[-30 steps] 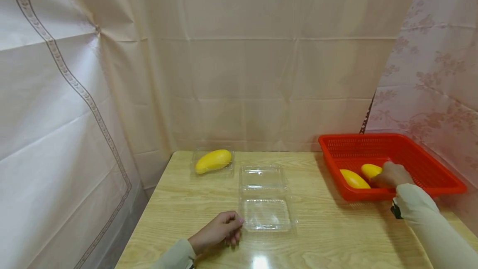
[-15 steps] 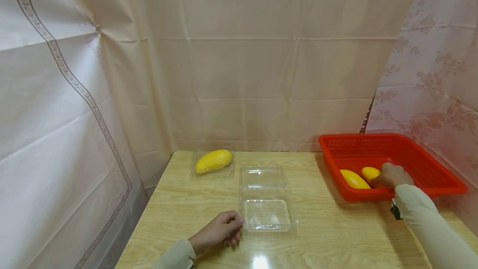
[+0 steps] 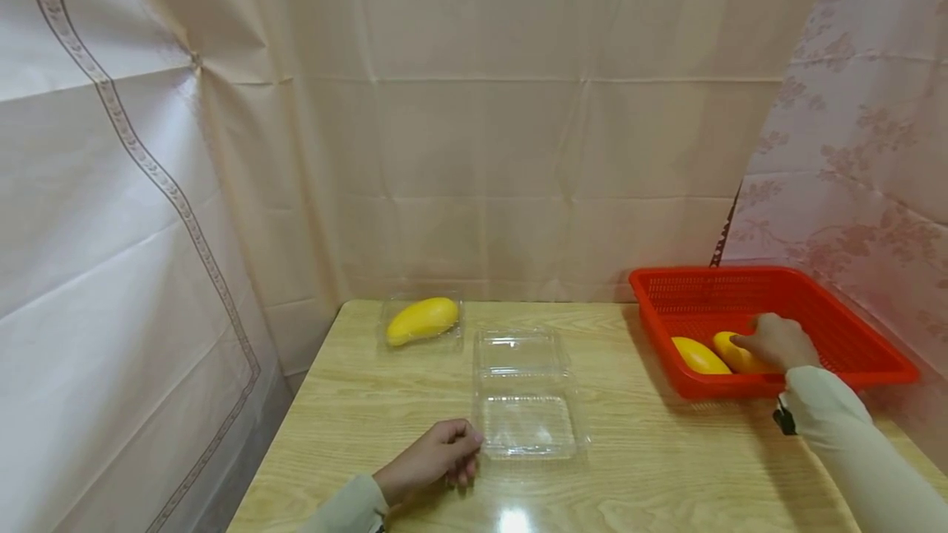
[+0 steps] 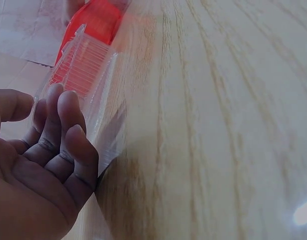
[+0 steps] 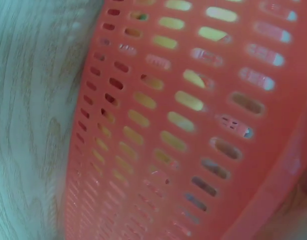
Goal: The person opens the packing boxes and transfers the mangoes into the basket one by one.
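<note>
My left hand (image 3: 437,455) pinches the left front edge of an opened clear plastic clamshell box (image 3: 527,426) between thumb and index finger. Its other fingers (image 4: 73,145) curl loosely beneath, as the left wrist view shows. In the red basket (image 3: 837,327), my right hand (image 3: 785,342) lies over the right part of a yellow mango (image 3: 741,358), thumb across its top. Those fingers are hidden, so their hold is unclear. Another yellow mango (image 3: 698,356) lies to its left. The right wrist view mainly shows the slotted basket wall (image 5: 193,100), with yellow behind it.
A third yellow mango (image 3: 422,321) sits in a clear plastic box at the table's back left. Beneath everything is a wood-grain table (image 3: 629,467). Cloth hangings (image 3: 474,146) stand behind and at both sides. The basket's raised front rim passes under the right forearm.
Inside the basket, the right hand has shifted slightly up off the mango. More of that mango shows, and it lies differently. The left hand and the clear box have stayed still.
</note>
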The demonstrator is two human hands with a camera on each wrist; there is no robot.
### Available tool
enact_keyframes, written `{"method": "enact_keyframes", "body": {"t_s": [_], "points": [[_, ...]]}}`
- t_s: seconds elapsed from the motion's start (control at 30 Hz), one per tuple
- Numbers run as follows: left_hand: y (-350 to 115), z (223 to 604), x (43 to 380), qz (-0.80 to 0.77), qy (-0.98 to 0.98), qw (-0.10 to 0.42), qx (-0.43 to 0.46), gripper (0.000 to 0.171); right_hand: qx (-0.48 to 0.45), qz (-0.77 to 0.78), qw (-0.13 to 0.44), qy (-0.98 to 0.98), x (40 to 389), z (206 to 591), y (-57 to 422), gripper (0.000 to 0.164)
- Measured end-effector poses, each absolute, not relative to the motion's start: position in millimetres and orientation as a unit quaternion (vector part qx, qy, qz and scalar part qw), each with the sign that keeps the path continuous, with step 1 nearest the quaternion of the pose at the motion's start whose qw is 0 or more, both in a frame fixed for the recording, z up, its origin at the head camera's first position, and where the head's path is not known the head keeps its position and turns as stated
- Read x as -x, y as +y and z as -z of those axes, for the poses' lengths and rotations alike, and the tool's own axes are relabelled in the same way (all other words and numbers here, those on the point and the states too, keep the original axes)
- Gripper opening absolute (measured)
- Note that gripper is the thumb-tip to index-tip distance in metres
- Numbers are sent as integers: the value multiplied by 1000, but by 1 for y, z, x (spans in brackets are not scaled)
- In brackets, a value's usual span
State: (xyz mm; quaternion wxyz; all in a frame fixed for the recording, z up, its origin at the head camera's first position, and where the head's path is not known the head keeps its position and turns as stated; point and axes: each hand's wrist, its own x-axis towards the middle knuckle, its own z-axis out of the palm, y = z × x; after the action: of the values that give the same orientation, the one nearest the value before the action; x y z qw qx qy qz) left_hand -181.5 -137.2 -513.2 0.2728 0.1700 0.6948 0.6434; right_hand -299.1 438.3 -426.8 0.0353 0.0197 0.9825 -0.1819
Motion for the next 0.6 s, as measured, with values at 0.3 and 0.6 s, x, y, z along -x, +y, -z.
{"method": "enact_keyframes", "body": {"t_s": [0.3, 0.6], "points": [[-136, 513, 181, -642, 701, 271, -155, 34, 4, 178, 10, 984, 294, 422, 424, 67], [-136, 512, 180, -641, 702, 267, -158, 34, 35, 162, -19, 986, 294, 412, 407, 60]]}}
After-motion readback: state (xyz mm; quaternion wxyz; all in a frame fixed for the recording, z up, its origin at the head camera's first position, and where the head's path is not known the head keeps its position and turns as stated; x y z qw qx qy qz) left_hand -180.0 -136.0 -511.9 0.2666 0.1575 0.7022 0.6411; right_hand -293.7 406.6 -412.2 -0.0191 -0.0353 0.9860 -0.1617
